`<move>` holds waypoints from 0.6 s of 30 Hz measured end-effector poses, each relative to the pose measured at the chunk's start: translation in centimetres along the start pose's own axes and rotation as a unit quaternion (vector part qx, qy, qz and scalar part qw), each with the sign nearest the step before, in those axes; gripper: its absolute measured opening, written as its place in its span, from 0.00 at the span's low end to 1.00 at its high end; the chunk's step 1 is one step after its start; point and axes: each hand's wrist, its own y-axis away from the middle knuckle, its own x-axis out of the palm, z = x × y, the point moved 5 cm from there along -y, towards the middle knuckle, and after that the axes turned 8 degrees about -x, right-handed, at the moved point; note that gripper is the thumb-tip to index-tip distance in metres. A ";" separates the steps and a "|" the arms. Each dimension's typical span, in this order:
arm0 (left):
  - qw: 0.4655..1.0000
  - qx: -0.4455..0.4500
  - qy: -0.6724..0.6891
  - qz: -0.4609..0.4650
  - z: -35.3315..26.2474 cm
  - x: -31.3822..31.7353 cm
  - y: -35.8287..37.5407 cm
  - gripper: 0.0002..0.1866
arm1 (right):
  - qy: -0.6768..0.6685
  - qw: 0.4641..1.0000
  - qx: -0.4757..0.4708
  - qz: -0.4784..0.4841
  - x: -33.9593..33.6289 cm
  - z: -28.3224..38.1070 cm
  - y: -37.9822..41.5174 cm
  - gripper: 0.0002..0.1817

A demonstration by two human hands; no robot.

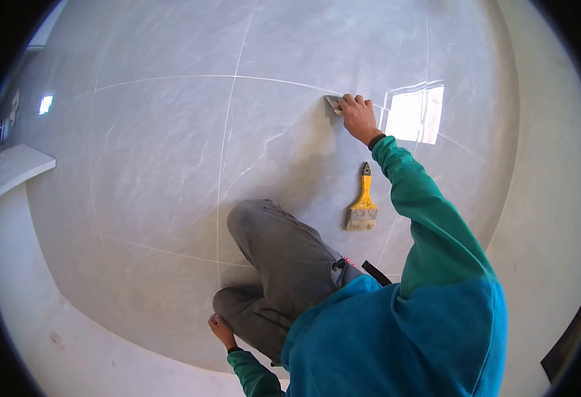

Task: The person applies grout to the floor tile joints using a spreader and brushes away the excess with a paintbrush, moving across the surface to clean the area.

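My right hand point(360, 118) is closed around a putty knife point(333, 104). The putty knife's flat metal blade lies against a grey tiled floor point(161, 145), on a pale joint line between tiles. Low in the view, my left hand point(221, 331) is beside my bent knee, its fingers curled in; whatever is inside them, if anything, is hidden. A flat paintbrush point(363, 202) with a yellow handle and pale bristles lies on the tiles below my right hand, near my right forearm.
Pale joint lines cross the glossy floor. Bright window light point(415, 114) reflects right of my right hand. A white ledge point(22, 169) juts in at the left, and a pale wall point(548, 165) curves along the right. My bent legs point(280, 258) rest on the tiles.
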 end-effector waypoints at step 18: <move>1.000 -0.013 0.019 -0.011 0.3 0.4 0.0 0.14 | -0.200 0.976 0.068 -0.055 1.5 -6.1 -11.5 0.23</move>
